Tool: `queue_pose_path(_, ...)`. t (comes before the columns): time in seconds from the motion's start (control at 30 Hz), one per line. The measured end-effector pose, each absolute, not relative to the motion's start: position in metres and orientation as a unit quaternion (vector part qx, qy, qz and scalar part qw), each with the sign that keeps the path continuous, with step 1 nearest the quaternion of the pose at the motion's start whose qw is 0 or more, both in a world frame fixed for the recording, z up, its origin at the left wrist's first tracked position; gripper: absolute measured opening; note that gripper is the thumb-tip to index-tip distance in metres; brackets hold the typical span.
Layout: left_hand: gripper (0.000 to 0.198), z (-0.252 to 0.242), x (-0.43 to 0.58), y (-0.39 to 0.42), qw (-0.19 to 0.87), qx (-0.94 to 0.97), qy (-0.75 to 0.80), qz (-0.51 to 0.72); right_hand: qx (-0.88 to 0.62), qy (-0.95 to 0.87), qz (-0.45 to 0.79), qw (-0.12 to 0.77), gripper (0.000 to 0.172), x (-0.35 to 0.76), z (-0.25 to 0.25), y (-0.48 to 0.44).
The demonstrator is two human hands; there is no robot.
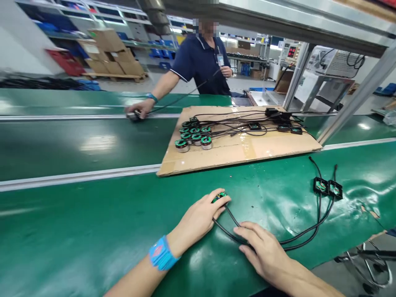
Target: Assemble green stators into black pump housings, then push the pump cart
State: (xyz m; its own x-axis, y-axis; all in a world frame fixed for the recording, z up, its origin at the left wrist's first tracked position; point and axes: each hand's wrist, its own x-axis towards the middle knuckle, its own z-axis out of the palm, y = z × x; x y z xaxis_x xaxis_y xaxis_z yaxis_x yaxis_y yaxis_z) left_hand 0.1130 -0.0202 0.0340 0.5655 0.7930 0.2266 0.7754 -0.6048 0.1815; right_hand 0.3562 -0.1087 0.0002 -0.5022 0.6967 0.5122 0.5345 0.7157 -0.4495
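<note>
My left hand [201, 212], with a blue band at the wrist, has its fingers closed over a small round motor part [220, 197] topped by a green circuit board. The hand hides most of this part. Black cables [230, 236] run from under the left fingers to my right hand [262, 247], whose fingers are curled round them. Beyond the right hand the cables curve across the green mat to two open black boxes [328, 187] with coloured wires and green boards inside. A short cable end sticks out past each box.
Across the bench lies a cardboard sheet [222, 156] bearing several round motor parts [194, 136], black cables and black boxes [280, 117]. A metal post [335, 105] rises at its right. Opposite, a co-worker [201, 62] holds a cabled part on the far belt.
</note>
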Motion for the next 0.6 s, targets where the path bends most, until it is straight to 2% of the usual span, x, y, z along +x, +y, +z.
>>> queue_pose_path(0.17,0.037,0.032,0.063,-0.054,0.074,0.853,0.488,0.169,-0.257,-0.887,0.234,0.304,0.049,0.325,0.018,-0.109)
queue_pose_path(0.27,0.044,0.039,0.049,-0.065,0.126,0.832,0.51,0.175,-0.25,-0.885,0.283,0.272,0.051,0.323,0.024,-0.1)
queue_pose_path(0.3,0.056,0.042,0.044,-0.067,0.151,0.827,0.513,0.171,-0.268,-0.881,0.281,0.27,0.049,0.326,0.023,-0.093)
queue_pose_path(0.4,0.122,0.05,0.023,-0.068,0.246,0.815,0.501,0.156,-0.337,-0.87,0.245,0.264,0.045,0.335,0.018,-0.061)
queue_pose_path(0.43,0.131,0.051,0.015,-0.067,0.276,0.808,0.493,0.165,-0.346,-0.873,0.238,0.249,0.047,0.336,0.016,-0.05)
queue_pose_path(0.47,0.129,0.049,0.007,-0.065,0.299,0.797,0.49,0.189,-0.348,-0.879,0.234,0.229,0.051,0.335,0.014,-0.039)
queue_pose_path(0.5,0.118,0.046,0.0,-0.062,0.31,0.78,0.495,0.226,-0.343,-0.886,0.234,0.208,0.055,0.331,0.012,-0.029)
queue_pose_path(0.6,0.071,0.03,-0.013,-0.052,0.273,0.704,0.557,0.347,-0.322,-0.9,0.235,0.175,0.065,0.307,0.008,-0.009)
